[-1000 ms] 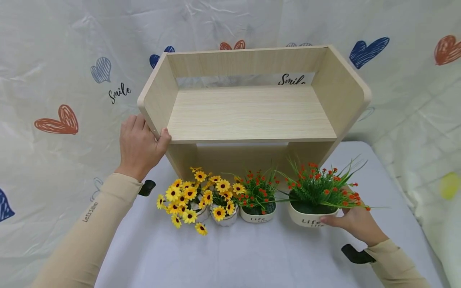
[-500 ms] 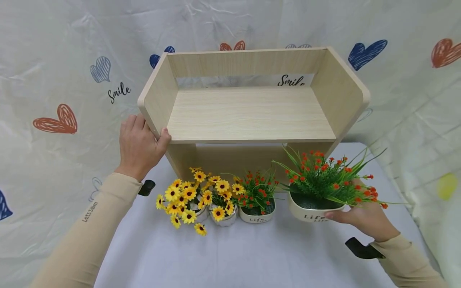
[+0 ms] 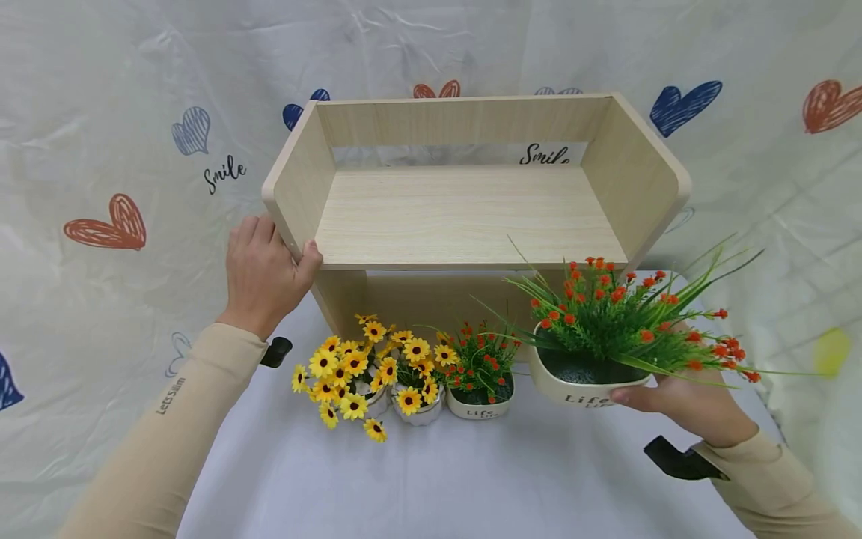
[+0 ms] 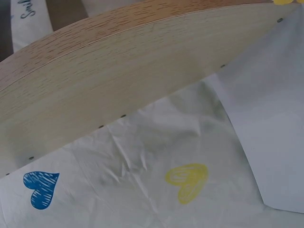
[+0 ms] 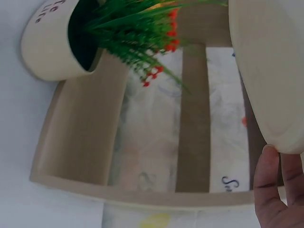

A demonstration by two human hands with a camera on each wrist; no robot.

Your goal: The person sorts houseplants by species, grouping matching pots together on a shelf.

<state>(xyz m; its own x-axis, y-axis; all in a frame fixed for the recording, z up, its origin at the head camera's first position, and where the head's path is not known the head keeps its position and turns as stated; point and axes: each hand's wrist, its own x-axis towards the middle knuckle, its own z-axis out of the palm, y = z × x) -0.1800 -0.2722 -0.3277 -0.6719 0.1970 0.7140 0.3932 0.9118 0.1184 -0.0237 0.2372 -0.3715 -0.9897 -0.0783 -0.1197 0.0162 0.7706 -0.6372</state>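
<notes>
In the head view my left hand (image 3: pixel 266 273) grips the left side of a pale wooden two-tier shelf (image 3: pixel 465 217), thumb at the front edge. The left wrist view shows the shelf's outer side panel (image 4: pixel 118 90), without the hand. My right hand (image 3: pixel 703 404) holds a white oval potted plant (image 3: pixel 572 389) by its right end, tilted, its grassy leaves and red flowers overlapping the lower tier. Seen from the right wrist, the fingertips (image 5: pixel 268 166) press the pot's base. A smaller red-flowered potted plant (image 3: pixel 480 408) stands left of it on the table.
Two pots of yellow flowers, one at the left (image 3: pixel 377 404) and one beside it (image 3: pixel 419 415), stand before the shelf's lower tier. White cloth covers the table (image 3: pixel 431 486). A white curtain with printed hearts (image 3: pixel 111 224) hangs behind.
My right hand has lifted the larger red-flowered potted plant up from near the table and slightly right, tilting it. The left hand keeps its grip on the shelf.
</notes>
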